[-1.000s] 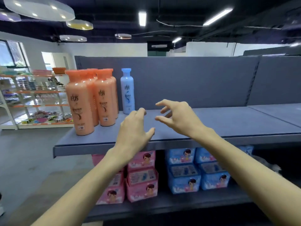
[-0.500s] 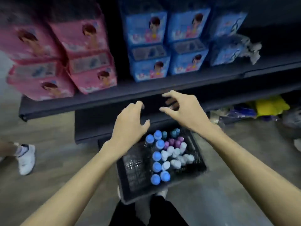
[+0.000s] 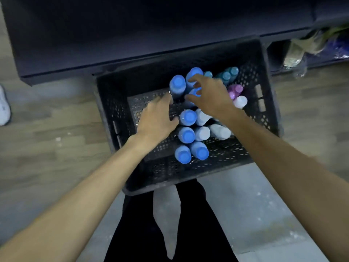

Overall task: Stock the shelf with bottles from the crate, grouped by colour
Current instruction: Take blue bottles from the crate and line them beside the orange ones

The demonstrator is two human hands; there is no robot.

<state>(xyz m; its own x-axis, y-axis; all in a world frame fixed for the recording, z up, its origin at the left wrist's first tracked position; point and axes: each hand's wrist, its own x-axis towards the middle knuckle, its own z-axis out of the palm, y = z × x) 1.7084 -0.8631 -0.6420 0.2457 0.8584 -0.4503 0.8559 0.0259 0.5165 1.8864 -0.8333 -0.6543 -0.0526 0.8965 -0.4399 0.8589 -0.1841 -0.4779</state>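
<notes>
Your spread fingers (image 3: 192, 78) over smooth round blue caps (image 3: 188, 116) in the perforated black plastic crate (image 3: 188, 174).

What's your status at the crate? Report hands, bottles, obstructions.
Left hand and right hand open, reaching among blue-capped bottles in the black crate. Nothing gripped yet. No obstruction seen.

Dim, soft motion blur, wide-angle edge distortion.
</notes>
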